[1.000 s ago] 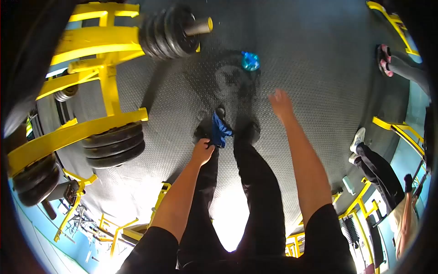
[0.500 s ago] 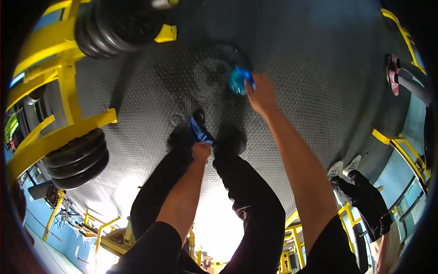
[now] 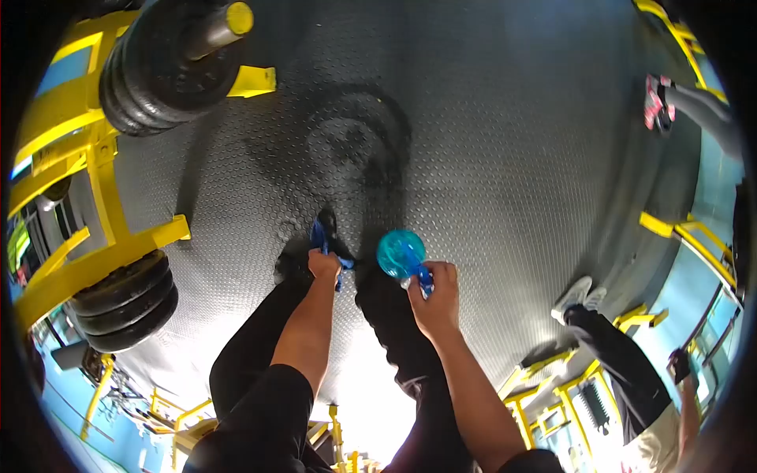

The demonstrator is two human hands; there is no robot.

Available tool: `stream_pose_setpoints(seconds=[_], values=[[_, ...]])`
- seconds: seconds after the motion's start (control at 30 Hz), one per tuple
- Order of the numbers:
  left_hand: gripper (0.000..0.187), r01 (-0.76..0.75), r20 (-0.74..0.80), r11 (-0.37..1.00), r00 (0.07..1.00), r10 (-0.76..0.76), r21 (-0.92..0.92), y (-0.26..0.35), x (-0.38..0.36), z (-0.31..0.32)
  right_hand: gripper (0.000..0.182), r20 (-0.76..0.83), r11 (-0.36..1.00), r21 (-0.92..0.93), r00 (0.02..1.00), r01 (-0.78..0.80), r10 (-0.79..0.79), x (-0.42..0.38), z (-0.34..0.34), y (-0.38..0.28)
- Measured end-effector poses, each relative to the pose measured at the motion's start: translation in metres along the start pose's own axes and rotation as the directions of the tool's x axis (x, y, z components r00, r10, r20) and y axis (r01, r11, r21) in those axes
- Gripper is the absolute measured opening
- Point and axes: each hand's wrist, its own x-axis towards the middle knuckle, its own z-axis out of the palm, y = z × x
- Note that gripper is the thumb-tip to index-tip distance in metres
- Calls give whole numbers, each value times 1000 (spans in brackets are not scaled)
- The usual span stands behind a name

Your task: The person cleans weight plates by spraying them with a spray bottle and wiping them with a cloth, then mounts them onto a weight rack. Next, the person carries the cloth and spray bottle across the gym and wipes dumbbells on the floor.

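Observation:
My right hand [image 3: 438, 299] is closed round the blue top of a spray bottle [image 3: 401, 254], whose round teal body points up and left over the floor. Near my left shoe, my left hand [image 3: 323, 264] grips a dark blue cloth [image 3: 318, 236], part of which hangs below the fingers. The black textured floor [image 3: 505, 181] bears a dark, wet-looking ring-shaped mark [image 3: 347, 142] ahead of my feet.
At the left stands a yellow rack [image 3: 110, 189] with black weight plates [image 3: 126, 303]. One person's pink shoes [image 3: 654, 102] show at the upper right. Another person in dark trousers [image 3: 623, 370] stands at the lower right, near yellow frames [image 3: 686, 236].
My right hand has drawn back towards my body with the bottle, which now points away from me. My left hand has shifted slightly left with the cloth. The view has shifted too.

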Motion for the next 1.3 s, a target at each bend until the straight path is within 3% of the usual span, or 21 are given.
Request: stream_pose_setpoints(seconds=[0.03,0.1,0.17,0.2,0.23,0.3,0.33,0.4,0.5,0.53,0.6,0.67,0.73,0.8,0.87,0.97,1.03,1.13,1.2,1.3], values=[[41,-10,9,1000,1000,10,15,6,-20,-12,29,8,999,38,1000,21,-21,-2,-5,-5],[39,-206,100,978,973,207,-22,43,-81,-67,26,-86,994,33,991,106,-102,-12,4,7],[38,-317,140,938,932,336,-140,38,-111,-91,27,-192,999,-17,980,44,-46,-27,4,1],[38,-319,156,942,930,332,-102,51,-138,-115,29,-175,1000,10,984,27,-25,-36,-3,-9],[43,-255,287,964,921,265,-71,71,-170,-151,30,-159,999,39,987,7,0,-51,-11,-19],[55,-262,475,951,824,310,-165,74,-206,-209,36,-163,995,48,984,83,-75,-93,-63,-56],[55,-340,497,928,785,371,-156,99,-242,-252,39,-151,995,55,986,82,-73,-107,-87,-69],[50,-500,469,828,685,558,-254,98,-255,-275,42,-172,990,58,978,128,-116,-115,-139,-90],[49,-386,527,900,731,433,-205,154,-356,-387,46,-120,995,24,988,101,-98,-153,-197,-93],[49,-391,519,893,728,448,-222,152,-367,-403,46,-170,993,21,979,115,-110,-158,-212,-92],[49,-548,392,778,671,629,-309,152,-377,-433,44,-218,990,-48,966,131,-138,-158,-251,-98],[48,-619,275,758,707,651,-206,162,-403,-475,47,-197,994,-30,974,109,-113,-161,-286,-111],[51,-548,198,829,806,558,-107,157,-395,-502,47,-203,995,-43,974,95,-101,-167,-311,-111],[52,-514,79,827,837,541,-228,163,-411,-546,44,-212,988,-94,968,118,-136,-162,-323,-95],[47,-429,22,835,885,464,-346,130,-356,-545,38,-286,987,-54,944,154,-163,-153,-331,-92],[43,-302,72,897,937,341,-324,127,-348,-577,35,-298,974,-189,937,128,-181,-159,-350,-128],[42,-292,111,867,925,363,-404,133,-346,-588,33,-290,976,-192,945,99,-153,-159,-355,-148],[43,-401,164,796,840,517,-453,153,-336,-595,33,-361,967,-202,906,155,-220,-167,-357,-194],[42,-516,108,811,822,560,-276,191,-344,-599,33,-411,955,-230,871,186,-268,-166,-352,-222],[43,-578,205,763,741,639,-289,248,-345,-594,35,-456,966,-158,853,204,-255,-164,-347,-270]])
